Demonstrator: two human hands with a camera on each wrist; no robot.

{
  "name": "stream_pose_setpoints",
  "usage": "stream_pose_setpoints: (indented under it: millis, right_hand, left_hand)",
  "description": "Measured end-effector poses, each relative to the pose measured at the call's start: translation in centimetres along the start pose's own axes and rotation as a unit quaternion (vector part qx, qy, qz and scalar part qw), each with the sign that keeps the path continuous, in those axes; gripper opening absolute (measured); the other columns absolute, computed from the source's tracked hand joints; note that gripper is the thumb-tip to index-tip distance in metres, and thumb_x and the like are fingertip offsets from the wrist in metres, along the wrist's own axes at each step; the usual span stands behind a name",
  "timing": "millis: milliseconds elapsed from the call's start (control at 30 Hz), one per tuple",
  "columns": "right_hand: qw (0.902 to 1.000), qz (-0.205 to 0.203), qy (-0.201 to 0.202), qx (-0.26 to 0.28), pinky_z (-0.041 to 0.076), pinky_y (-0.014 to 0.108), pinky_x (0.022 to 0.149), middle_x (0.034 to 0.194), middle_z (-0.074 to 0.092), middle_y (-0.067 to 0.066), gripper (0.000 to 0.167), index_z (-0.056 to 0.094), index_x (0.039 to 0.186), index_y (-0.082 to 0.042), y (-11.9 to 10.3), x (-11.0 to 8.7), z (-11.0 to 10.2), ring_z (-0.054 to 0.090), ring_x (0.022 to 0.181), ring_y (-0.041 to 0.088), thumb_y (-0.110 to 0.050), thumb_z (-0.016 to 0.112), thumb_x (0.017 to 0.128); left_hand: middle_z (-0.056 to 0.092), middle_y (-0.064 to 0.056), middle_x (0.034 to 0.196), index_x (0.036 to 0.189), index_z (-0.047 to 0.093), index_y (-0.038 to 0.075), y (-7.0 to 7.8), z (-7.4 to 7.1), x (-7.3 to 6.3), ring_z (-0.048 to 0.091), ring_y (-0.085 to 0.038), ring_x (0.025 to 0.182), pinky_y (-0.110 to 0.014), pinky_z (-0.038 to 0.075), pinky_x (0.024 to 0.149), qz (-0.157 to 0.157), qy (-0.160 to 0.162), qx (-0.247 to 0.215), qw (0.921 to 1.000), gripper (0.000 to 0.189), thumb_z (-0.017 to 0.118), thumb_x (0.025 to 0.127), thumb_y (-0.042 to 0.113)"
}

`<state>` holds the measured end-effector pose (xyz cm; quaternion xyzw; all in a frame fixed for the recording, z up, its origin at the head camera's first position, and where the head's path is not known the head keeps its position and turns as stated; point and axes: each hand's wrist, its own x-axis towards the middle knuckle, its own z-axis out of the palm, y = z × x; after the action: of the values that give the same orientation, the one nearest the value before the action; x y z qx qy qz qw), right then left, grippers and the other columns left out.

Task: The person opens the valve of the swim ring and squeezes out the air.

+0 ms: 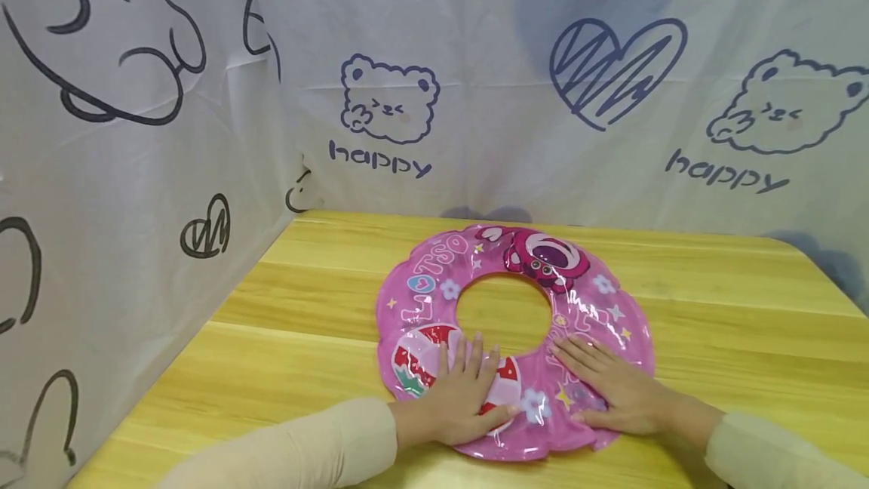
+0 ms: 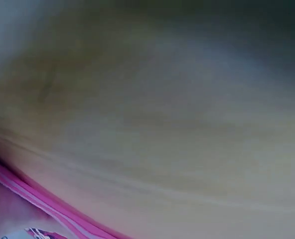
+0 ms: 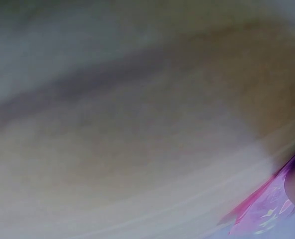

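A pink inflatable swim ring [image 1: 434, 270] lies flat on the wooden table [image 1: 271, 353], printed with a bear, flowers, stars and a strawberry circle. It looks puffed up, with creases along its edge. My left hand [image 1: 462, 391] rests on its near left part, over the strawberry print, fingers spread and pointing away. On the near right part lies my right hand [image 1: 621, 387], its fingers straight and angled toward the central hole. Both wrist views are mostly filled by blurred pale cloth, with a strip of pink ring [image 2: 53, 209] low in the left one and a pink corner [image 3: 259, 211] in the right.
Behind the table hangs a white cloth [image 1: 489, 119] with drawn bears, hearts and the word happy. Another white cloth [image 1: 136, 172] with black line drawings runs along the left side. Wooden tabletop shows on both sides of the ring.
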<state>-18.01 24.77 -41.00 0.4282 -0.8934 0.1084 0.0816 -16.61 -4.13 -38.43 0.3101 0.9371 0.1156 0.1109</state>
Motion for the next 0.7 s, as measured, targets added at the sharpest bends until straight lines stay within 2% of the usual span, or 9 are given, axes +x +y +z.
stream_pose_setpoints:
  millis: [200,333,400,533,633,700]
  right_hand:
    - [0.9999,0.008,-0.009,-0.003,-0.009,0.011,0.113,0.147,0.035,0.016,0.076,0.031,0.145,-0.007,-0.2,0.0,-0.1,-0.003,0.143,0.001,-0.045,0.059,0.085]
    - [0.9999,0.005,-0.005,-0.009,-0.009,0.012,0.113,0.147,0.035,0.016,0.074,0.031,0.144,-0.006,-0.3,0.0,-0.2,-0.004,0.143,0.001,-0.043,0.058,0.086]
    - [0.9998,-0.005,0.004,-0.017,-0.008,0.013,0.114,0.147,0.036,0.016,0.073,0.033,0.143,-0.005,-0.3,0.1,-0.2,-0.003,0.143,0.002,-0.042,0.059,0.086]
    - [0.9992,-0.021,0.020,-0.029,-0.007,0.014,0.115,0.145,0.039,0.016,0.073,0.036,0.142,-0.004,-0.2,0.0,-0.1,-0.001,0.144,0.004,-0.042,0.060,0.085]
    - [0.9991,-0.022,0.022,-0.027,-0.007,0.014,0.115,0.145,0.038,0.016,0.074,0.036,0.142,-0.003,-0.2,-0.1,-0.2,-0.001,0.144,0.004,-0.042,0.060,0.085]
    - [0.9993,-0.020,0.022,-0.024,-0.007,0.014,0.115,0.146,0.038,0.016,0.074,0.035,0.142,-0.004,-0.3,-0.1,-0.2,-0.002,0.144,0.004,-0.043,0.060,0.085]
  left_hand:
    - [0.006,-0.027,0.153,0.148,0.013,0.037,0.8,0.3,0.3,0.006,-0.055,0.136,-0.072,0.005,0.105,0.012,0.003,0.034,0.9993,0.070,0.034,0.088,0.066]
    - [0.007,-0.022,0.155,0.146,0.018,0.043,1.1,0.4,0.6,0.010,-0.059,0.133,-0.076,0.010,0.101,0.021,0.004,0.056,0.9982,0.064,0.035,0.088,0.065]
    - [0.008,-0.018,0.156,0.145,0.023,0.041,1.4,0.3,0.7,0.011,-0.059,0.133,-0.075,0.009,0.102,0.019,0.004,0.053,0.9984,0.061,0.034,0.090,0.063]
    - [0.011,-0.012,0.156,0.146,0.030,0.023,2.7,0.4,1.2,0.009,-0.041,0.142,-0.067,0.009,0.109,0.022,0.005,0.038,0.9990,0.067,0.026,0.092,0.062]
    - [0.010,-0.014,0.156,0.148,0.021,0.009,3.8,0.8,1.5,0.004,-0.029,0.145,-0.060,0.008,0.113,0.010,-0.004,0.003,0.9999,0.081,0.022,0.091,0.066]
    - [0.010,-0.017,0.155,0.150,0.012,0.010,4.4,0.9,1.6,0.006,-0.030,0.145,-0.059,0.007,0.114,-0.003,-0.009,-0.018,0.9998,0.083,0.023,0.090,0.067]
